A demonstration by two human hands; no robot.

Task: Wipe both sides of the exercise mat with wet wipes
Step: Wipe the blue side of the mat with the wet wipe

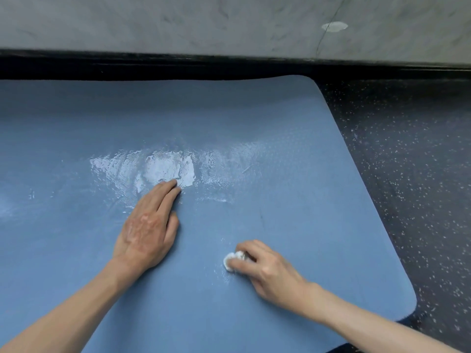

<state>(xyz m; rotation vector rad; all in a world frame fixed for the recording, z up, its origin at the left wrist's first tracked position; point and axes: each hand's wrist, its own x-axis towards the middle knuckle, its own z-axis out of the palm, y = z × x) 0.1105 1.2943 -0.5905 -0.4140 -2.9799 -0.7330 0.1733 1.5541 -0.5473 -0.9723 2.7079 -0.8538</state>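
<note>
Bare mat [293, 118] beyond both hands

Blue mat [293, 138], white wipe [229, 261], blk speckled floor [413, 154]

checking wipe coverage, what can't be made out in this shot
Head view only:
wet wipe: mostly hidden under fingers of the right hand.
exercise mat: left end cut off by the frame edge; underside hidden against the speckled floor.
mat patch beneath the left hand: covered.

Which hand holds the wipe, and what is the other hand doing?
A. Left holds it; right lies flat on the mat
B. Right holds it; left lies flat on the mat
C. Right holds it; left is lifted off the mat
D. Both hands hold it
B: the right hand grips the bunched wipe, while the left hand lies flat, fingers straight, on the mat.
</note>
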